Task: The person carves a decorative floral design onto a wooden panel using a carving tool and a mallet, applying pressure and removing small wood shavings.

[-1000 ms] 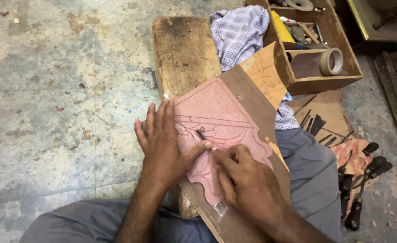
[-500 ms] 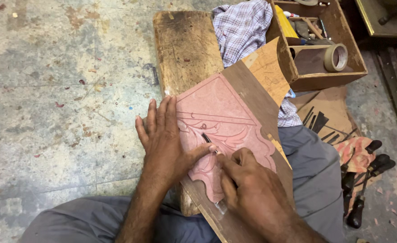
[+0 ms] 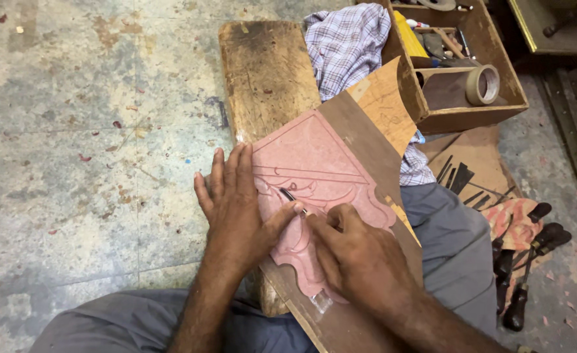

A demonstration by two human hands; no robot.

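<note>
The left hand [image 3: 233, 212] lies flat, fingers spread, pinning the pink patterned sheet [image 3: 314, 176] to the brown board [image 3: 367, 140] across the lap; the right hand [image 3: 360, 258] pinches a small blade [image 3: 287, 195], mid-cut along a drawn curve, which calls for steady pressure

Pink sheet [image 3: 321, 170] with a scalloped outline and curving cut lines, lying flat on a brown board [image 3: 367, 140], its left edge under the spread fingers [image 3: 226, 173] of the left hand. Thin dark-tipped blade [image 3: 288, 195], tilted, tip down on the pink surface just beyond the left thumb, handle pinched in the right fingers [image 3: 324, 219]. Lower lobe hidden beneath the right hand.
</note>
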